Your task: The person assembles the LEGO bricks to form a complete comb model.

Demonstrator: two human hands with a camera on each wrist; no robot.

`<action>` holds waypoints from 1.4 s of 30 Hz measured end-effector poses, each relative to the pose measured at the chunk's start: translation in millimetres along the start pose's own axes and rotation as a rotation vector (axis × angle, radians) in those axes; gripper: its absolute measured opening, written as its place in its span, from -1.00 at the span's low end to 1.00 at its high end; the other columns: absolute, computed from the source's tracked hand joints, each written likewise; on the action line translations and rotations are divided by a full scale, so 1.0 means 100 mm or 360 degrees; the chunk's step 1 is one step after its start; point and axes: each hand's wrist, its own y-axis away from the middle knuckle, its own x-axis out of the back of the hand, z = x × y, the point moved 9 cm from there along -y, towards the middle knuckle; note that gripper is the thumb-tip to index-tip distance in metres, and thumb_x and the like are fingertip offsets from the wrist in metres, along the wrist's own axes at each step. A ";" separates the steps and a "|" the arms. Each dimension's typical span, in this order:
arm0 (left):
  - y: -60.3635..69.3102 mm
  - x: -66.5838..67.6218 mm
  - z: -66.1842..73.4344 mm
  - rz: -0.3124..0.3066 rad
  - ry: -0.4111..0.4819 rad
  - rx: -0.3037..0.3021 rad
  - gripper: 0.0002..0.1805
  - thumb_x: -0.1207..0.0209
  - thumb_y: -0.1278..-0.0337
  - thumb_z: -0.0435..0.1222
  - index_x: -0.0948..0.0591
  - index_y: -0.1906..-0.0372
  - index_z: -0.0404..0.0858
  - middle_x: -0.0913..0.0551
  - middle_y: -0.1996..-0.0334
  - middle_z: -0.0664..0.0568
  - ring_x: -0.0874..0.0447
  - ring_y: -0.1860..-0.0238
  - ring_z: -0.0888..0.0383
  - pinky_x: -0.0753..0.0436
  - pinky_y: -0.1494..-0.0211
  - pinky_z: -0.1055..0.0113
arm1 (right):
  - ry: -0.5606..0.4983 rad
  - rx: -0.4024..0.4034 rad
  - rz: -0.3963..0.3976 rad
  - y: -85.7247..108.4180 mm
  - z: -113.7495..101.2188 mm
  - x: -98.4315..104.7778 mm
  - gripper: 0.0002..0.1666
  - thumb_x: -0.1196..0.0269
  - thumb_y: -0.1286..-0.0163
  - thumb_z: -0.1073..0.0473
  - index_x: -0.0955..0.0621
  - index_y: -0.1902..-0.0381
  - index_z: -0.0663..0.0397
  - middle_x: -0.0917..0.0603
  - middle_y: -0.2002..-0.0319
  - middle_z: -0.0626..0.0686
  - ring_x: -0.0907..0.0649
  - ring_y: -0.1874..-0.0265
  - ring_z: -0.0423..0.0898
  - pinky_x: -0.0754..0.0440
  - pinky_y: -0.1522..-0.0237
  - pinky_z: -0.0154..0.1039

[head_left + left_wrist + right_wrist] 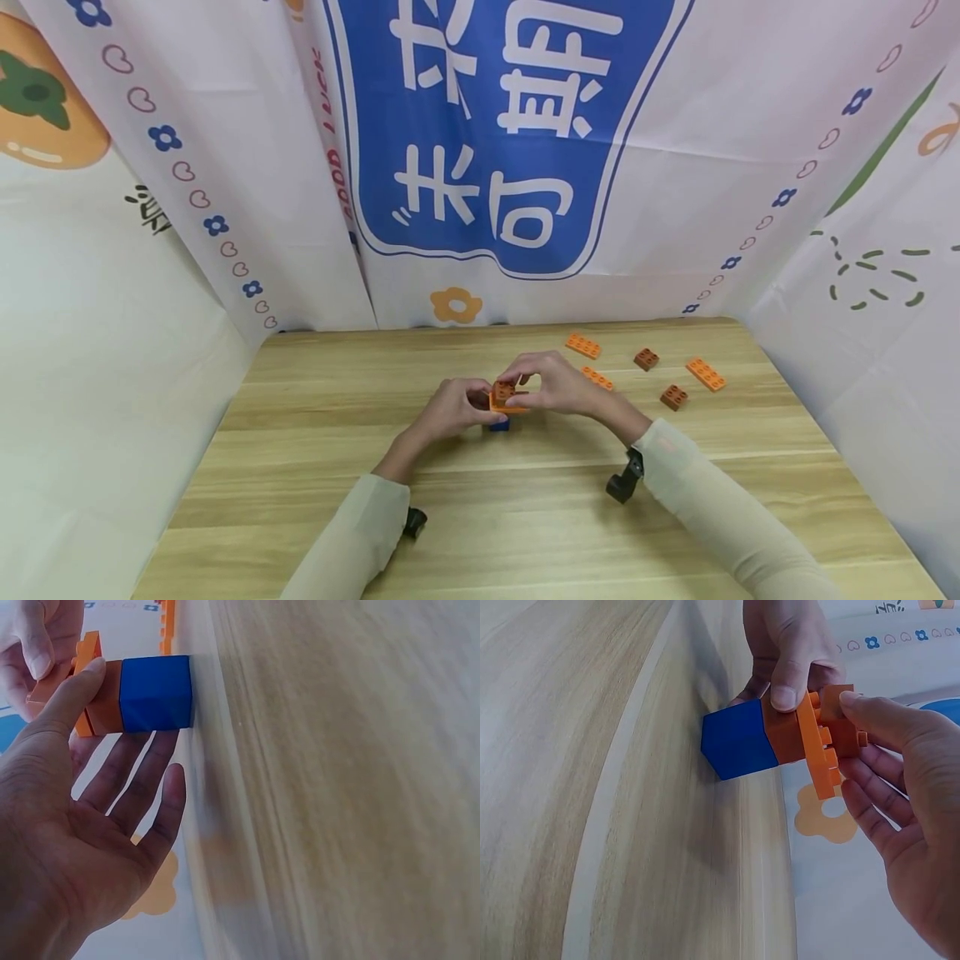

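A small stack rises from the table, with a blue block (739,741) at its foot. Above that sit a brown brick (111,706) and a thin orange plate (819,750) whose studs face up. My left hand (452,408) grips the stack near the lower brown brick, thumb on the near side and fingers behind. With thumb and fingers, my right hand (558,385) pinches another brown brick (838,729) at one end of the plate's studded face. Whether this upper brick is fully pressed down I cannot tell.
To the right lie loose orange plates (706,374), one partly behind the right hand, and two brown bricks (673,397). The wooden table (525,525) ends at printed cloth (300,208) at the back and sides.
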 end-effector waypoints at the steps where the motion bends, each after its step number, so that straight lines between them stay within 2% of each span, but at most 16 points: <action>1: 0.00 0.00 0.00 -0.0001 0.0000 0.0000 -0.79 -0.56 -0.16 -0.19 -0.80 0.16 -0.13 -0.82 0.28 0.16 -0.76 0.28 0.28 -0.71 0.18 0.38 | 0.0006 -0.0005 -0.0004 0.00 0.00 0.00 -0.65 -0.58 -0.28 0.17 -0.81 -0.01 0.10 -0.83 0.09 0.00 -0.77 0.16 -0.16 -0.80 0.10 -0.03; 15: -0.01 0.01 0.04 0.0002 -0.0019 -0.0039 -0.80 -0.55 -0.18 -0.19 -0.79 0.19 -0.16 -0.82 0.32 0.16 -0.75 0.32 0.29 -0.67 0.26 0.39 | 0.0026 -0.0060 -0.0056 -0.06 -0.03 -0.03 -0.64 -0.60 -0.26 0.14 -0.82 0.01 0.10 -0.82 0.10 0.00 -0.77 0.16 -0.19 -0.79 0.09 -0.13; 21: -0.01 0.01 0.05 0.0006 -0.0038 -0.0043 -0.79 -0.56 -0.16 -0.18 -0.79 0.18 -0.14 -0.82 0.31 0.16 -0.75 0.32 0.30 -0.67 0.24 0.38 | -0.0013 -0.0116 -0.0081 -0.06 -0.01 -0.03 -0.73 -0.51 -0.38 0.13 -0.83 0.01 0.08 -0.83 0.11 -0.02 -0.77 0.15 -0.19 -0.79 0.06 0.02; 27: 0.00 0.01 0.04 0.0009 -0.0025 -0.0043 -0.79 -0.56 -0.16 -0.18 -0.80 0.18 -0.14 -0.83 0.29 0.16 -0.76 0.30 0.30 -0.69 0.21 0.38 | -0.0050 -0.0170 -0.0086 -0.07 0.02 -0.02 -0.74 -0.55 -0.33 0.15 -0.84 0.04 0.06 -0.84 0.14 -0.06 -0.77 0.17 -0.20 -0.78 0.04 0.08; 42: 0.00 0.01 0.04 0.0007 -0.0046 -0.0021 -0.82 -0.56 -0.17 -0.17 -0.80 0.20 -0.08 -0.81 0.30 0.19 -0.75 0.29 0.29 -0.72 0.15 0.34 | 0.0014 -0.0238 -0.0165 -0.10 -0.02 -0.04 -0.73 -0.51 -0.37 0.19 -0.83 -0.02 0.07 -0.82 0.14 -0.09 -0.75 0.18 -0.26 -0.75 0.07 -0.25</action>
